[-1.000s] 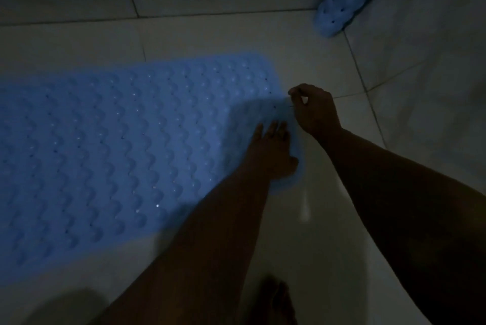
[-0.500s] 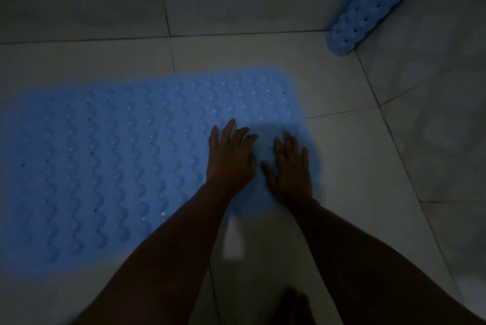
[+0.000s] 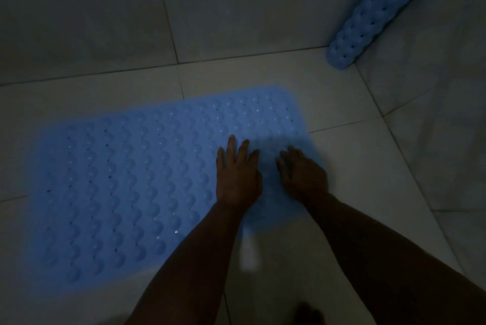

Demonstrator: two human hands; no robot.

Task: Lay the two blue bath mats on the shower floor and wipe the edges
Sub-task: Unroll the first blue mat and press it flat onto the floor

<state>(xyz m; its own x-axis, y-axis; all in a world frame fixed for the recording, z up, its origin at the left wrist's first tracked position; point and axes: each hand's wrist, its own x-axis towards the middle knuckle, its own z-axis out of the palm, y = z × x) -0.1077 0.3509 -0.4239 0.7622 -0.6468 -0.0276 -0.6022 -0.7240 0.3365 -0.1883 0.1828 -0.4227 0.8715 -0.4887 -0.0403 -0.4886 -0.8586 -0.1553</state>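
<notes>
Head view, in dim light: one blue bath mat lies flat on the tiled shower floor, its right end near the floor's right edge; the left hand rests on that end with fingers straight and spread, holding nothing; the right hand lies just beside it on the mat, fingers seemingly a little bent, gripping nothing; a second blue mat, rolled, leans in the far right corner, well apart from both hands.
</notes>
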